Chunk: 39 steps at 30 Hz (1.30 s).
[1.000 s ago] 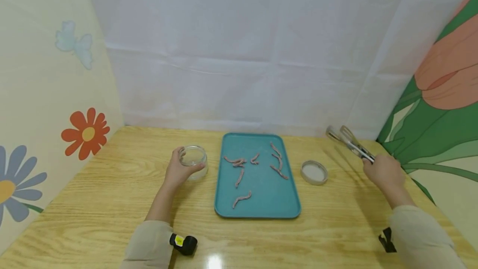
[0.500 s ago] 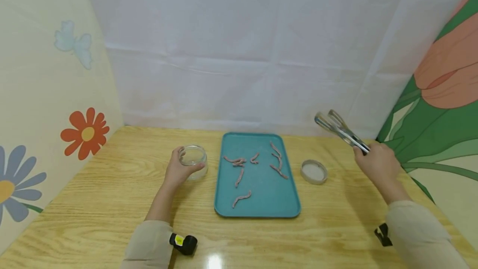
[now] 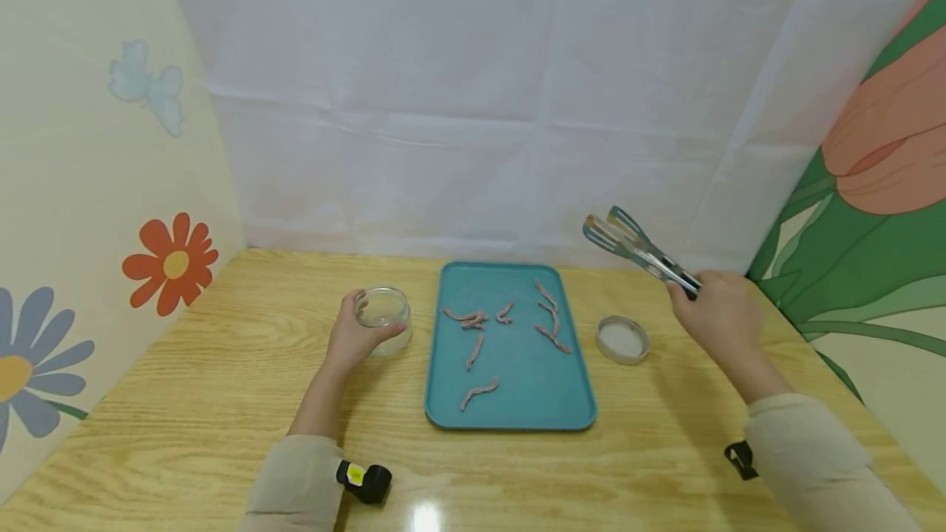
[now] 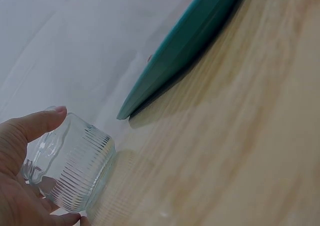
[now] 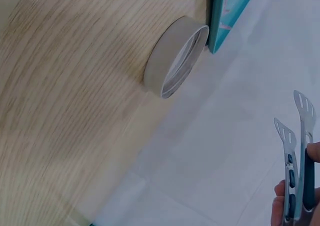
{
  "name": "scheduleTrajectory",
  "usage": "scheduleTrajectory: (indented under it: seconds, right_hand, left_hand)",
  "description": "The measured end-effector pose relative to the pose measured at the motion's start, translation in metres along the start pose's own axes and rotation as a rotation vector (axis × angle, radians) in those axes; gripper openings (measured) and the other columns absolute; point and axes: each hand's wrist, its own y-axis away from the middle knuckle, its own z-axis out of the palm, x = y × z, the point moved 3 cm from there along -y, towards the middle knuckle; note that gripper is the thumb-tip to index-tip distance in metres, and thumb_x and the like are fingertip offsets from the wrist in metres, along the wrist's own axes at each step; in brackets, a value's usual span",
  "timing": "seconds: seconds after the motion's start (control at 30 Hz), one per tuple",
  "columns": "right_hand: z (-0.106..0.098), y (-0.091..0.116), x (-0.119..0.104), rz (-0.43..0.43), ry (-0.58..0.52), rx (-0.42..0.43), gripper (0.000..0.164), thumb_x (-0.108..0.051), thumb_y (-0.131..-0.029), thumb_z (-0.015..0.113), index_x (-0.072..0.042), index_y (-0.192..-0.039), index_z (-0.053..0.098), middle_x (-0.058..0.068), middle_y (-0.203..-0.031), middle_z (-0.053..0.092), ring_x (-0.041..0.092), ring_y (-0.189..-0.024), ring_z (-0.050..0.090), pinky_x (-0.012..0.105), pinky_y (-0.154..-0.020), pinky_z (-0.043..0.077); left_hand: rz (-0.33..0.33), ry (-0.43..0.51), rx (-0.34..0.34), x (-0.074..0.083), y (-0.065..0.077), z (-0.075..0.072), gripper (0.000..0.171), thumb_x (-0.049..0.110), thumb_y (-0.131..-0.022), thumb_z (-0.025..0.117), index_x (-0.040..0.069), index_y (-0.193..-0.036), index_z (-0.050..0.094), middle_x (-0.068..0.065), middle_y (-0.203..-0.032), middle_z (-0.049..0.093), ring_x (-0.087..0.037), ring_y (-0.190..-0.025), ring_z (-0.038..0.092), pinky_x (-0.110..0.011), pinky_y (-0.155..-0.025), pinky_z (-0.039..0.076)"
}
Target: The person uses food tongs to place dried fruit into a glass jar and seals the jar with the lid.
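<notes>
Metal tongs (image 3: 654,261) in the right hand (image 3: 718,314), fingers curled round the handles, blades parted, held up beyond the right far corner of the tray (image 3: 532,405). Just left of the tray, upright on the table (image 3: 185,409), the glass jar (image 4: 82,168), clasped by the left hand (image 3: 358,339) with thumb and fingers curved wide about the neck. Inside the tray, pinkish strips (image 3: 482,392): a cluster left of middle, a chain along the right side, one near the front edge. Just right of the tray, the lid (image 5: 167,56), hollow side up, below and nearer than the tongs. Around the tray, a raised rim; behind it, white cloth (image 3: 443,146) rising close to the table's far edge. Well out to either side of the tray, flowered panels (image 3: 897,171). Between tray and jar, a narrow gap; in front of the tray, a broad stretch of wood.
</notes>
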Motion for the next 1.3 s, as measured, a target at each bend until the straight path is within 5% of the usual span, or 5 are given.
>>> scheduleTrajectory:
  seconds: [0.6,1.3]
  right_hand:
    - [0.009,0.007,-0.042,-0.053,-0.007,-0.071,0.038,-0.037,-0.082,0.054,0.001,-0.085,0.058,0.016,-0.078,0.052,0.025,-0.059,0.046,0.032,-0.038,0.030]
    - [0.033,0.027,-0.071,-0.188,-0.006,-0.159,0.033,-0.033,-0.077,0.061,0.000,-0.083,0.059,0.008,-0.071,0.049,0.019,-0.056,0.044,0.030,-0.039,0.034]
  left_hand:
    - [0.009,0.009,0.001,0.002,0.002,-0.001,0.094,0.027,-0.068,0.074,0.001,-0.134,0.013,-0.023,-0.134,0.023,-0.038,-0.121,0.022,-0.049,-0.093,0.025]
    - [0.005,0.016,-0.009,-0.002,0.001,0.000,0.096,0.031,-0.068,0.073,0.005,-0.136,0.011,-0.021,-0.135,0.021,-0.038,-0.121,0.021,-0.050,-0.091,0.028]
